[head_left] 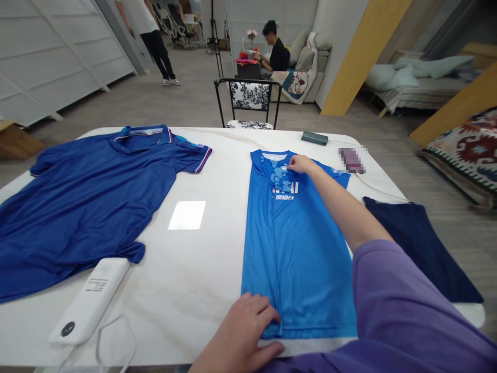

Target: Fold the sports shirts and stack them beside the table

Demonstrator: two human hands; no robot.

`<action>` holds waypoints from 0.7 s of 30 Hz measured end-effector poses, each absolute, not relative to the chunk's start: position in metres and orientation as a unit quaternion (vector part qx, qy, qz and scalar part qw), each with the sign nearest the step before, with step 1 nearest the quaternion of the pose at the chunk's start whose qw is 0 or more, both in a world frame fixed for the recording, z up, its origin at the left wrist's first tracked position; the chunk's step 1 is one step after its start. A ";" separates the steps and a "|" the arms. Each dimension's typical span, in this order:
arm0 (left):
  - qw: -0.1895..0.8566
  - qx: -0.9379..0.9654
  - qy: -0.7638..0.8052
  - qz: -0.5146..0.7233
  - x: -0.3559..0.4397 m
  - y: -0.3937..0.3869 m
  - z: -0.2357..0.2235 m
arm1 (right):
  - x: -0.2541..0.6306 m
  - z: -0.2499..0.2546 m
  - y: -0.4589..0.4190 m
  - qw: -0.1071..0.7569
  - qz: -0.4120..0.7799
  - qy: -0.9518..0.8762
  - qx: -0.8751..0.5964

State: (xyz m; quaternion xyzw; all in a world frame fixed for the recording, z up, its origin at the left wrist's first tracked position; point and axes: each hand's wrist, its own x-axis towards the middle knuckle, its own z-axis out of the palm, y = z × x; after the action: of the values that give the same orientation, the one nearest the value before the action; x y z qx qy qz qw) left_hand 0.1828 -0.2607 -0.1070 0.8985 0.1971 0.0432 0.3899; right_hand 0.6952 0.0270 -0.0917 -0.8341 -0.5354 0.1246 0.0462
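A bright blue T-shirt (310,259) with white lettering lies on the table, its left side folded inward and the patterned sleeve (280,173) lying over the chest. My right hand (301,165) is near the collar, thumb and fingertips closed on the edge of that sleeve. At the lower left corner of the same shirt, my left hand (250,329) rests palm down on the hem, thumb spread away from the fingers. A darker blue polo shirt (93,191) is laid out on the left of the table, apart from both hands.
On the white table (194,290) are a long white device (93,300) with a cable, a dark folded cloth (419,248), a dark green box (314,138) and a blurred phone-like object (352,160). Beyond stand a chair (250,101), a seated person (277,52) and a standing person (153,41).
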 end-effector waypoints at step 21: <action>0.031 0.980 0.172 0.090 0.169 -0.208 -0.127 | 0.621 -0.106 0.204 0.186 0.151 -0.536 -0.810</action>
State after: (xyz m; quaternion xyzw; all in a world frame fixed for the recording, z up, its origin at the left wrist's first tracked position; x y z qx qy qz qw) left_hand 0.1685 -0.2082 -0.1273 0.9804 0.1723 0.0901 0.0308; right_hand 0.6207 0.2042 -0.1055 -0.8096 -0.5359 0.1511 0.1856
